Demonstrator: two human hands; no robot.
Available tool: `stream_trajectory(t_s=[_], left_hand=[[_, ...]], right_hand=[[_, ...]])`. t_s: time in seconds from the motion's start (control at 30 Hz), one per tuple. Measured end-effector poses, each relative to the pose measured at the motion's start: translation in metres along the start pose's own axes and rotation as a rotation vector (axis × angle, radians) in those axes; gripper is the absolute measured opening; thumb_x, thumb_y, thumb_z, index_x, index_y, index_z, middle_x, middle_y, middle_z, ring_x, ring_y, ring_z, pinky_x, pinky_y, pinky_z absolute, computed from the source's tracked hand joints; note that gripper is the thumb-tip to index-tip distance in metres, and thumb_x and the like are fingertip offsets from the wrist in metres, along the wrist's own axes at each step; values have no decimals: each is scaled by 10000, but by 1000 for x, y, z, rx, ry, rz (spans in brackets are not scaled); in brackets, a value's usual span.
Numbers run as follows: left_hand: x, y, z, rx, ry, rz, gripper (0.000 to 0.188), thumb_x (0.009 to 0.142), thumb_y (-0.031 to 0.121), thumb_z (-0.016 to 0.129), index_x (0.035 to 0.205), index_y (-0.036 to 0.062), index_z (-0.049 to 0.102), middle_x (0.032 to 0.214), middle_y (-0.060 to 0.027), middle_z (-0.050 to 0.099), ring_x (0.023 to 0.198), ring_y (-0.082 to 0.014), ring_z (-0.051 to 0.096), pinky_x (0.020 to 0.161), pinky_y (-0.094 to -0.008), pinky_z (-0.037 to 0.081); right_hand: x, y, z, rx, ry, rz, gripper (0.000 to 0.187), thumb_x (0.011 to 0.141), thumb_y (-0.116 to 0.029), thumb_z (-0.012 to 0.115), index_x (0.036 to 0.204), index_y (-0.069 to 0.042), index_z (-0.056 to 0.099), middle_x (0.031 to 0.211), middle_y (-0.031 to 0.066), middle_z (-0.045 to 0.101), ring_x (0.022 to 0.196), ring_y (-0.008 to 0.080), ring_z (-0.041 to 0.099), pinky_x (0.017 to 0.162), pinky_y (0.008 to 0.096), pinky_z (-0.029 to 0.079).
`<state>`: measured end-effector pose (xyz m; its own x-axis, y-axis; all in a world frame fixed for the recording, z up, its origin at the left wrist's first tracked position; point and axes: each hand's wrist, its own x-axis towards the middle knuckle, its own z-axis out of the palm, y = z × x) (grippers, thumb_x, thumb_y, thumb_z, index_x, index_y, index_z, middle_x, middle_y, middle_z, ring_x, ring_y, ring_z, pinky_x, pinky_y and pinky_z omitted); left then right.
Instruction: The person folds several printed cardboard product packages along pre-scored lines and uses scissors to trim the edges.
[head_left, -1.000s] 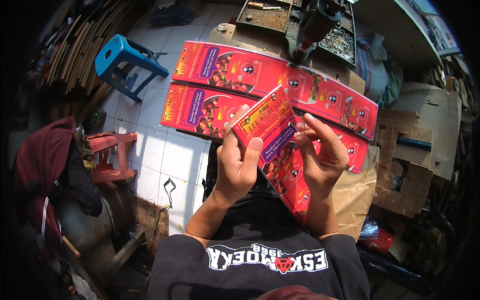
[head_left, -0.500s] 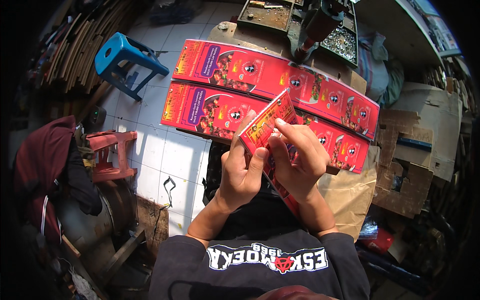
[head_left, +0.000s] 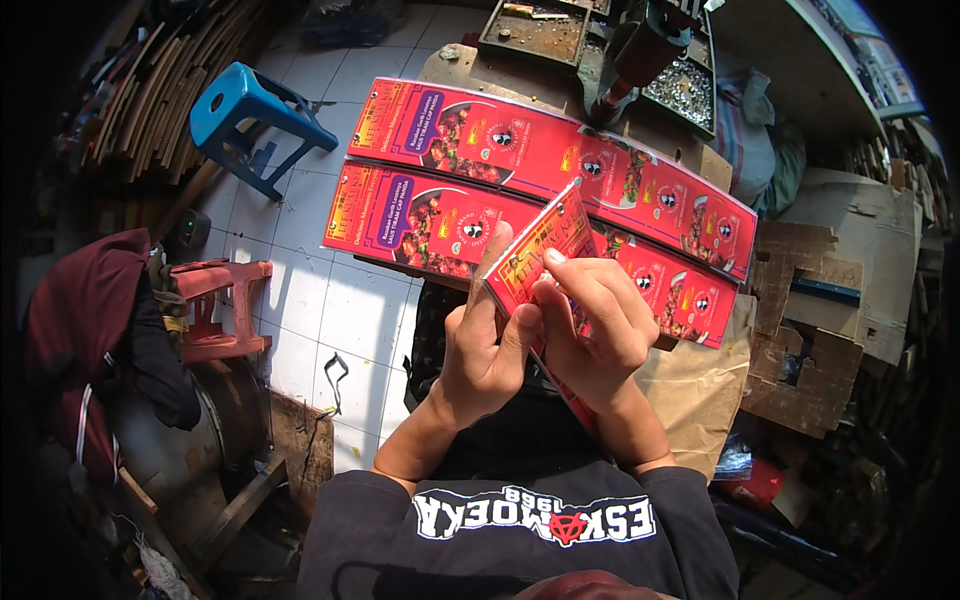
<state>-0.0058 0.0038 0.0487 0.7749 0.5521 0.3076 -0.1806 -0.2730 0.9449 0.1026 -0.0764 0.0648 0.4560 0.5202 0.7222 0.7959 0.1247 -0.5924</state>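
A long red printed panel [head_left: 545, 240] with yellow lettering and food pictures is tilted up in front of my chest. My left hand [head_left: 478, 352] grips its left edge, thumb on the near side and fingers behind. My right hand [head_left: 603, 318] is curled against the printed face, with thumb and index fingertips close together; anything pinched between them is too small to make out. The panel's lower part runs down behind my right wrist. Beyond my hands, two similar red panels, a far one [head_left: 545, 150] and a near one [head_left: 415, 222], lie side by side.
A drill-like machine [head_left: 640, 55] stands behind the panels, beside metal trays [head_left: 535, 30] of small parts. At left are a blue stool [head_left: 235, 110], a red stool [head_left: 225, 300] and a person in a maroon head covering [head_left: 80, 310]. Brown paper [head_left: 700, 400] and cardboard [head_left: 800, 350] lie at right.
The held panel and my right fingertips have shifted very slightly. My left hand keeps its grip, and the panels on the table stay put.
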Motion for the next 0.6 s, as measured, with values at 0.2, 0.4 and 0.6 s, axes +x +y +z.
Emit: stream_trajectory(t_s=[0.2,0.4,0.6], left_hand=[[-7,5,1,13,15,-45,463,983,193,439,1359,-67,363,1445,-247,324,1161,-288,538,956,-359,431],[-9,7,1,32,26,26,449,976,161,443,1356,-64,363,1391,-254,387,1065,-280,582,880,-353,460],[-9,5,0,52,14,111,543,943,97,506,1401,-76,273,1080,-204,635,747,-193,672,634,-276,517]], right_hand=[[1,-5,-2,-31,-24,-56,367,651,101,684,1008,27,649,761,117,631,664,257,632,563,311,503],[5,-12,-6,-45,-61,-86,344,652,117,670,984,30,650,747,126,638,660,260,640,573,307,512],[3,-11,-5,-54,-48,-132,322,661,45,670,983,35,661,724,91,618,648,240,620,586,320,512]])
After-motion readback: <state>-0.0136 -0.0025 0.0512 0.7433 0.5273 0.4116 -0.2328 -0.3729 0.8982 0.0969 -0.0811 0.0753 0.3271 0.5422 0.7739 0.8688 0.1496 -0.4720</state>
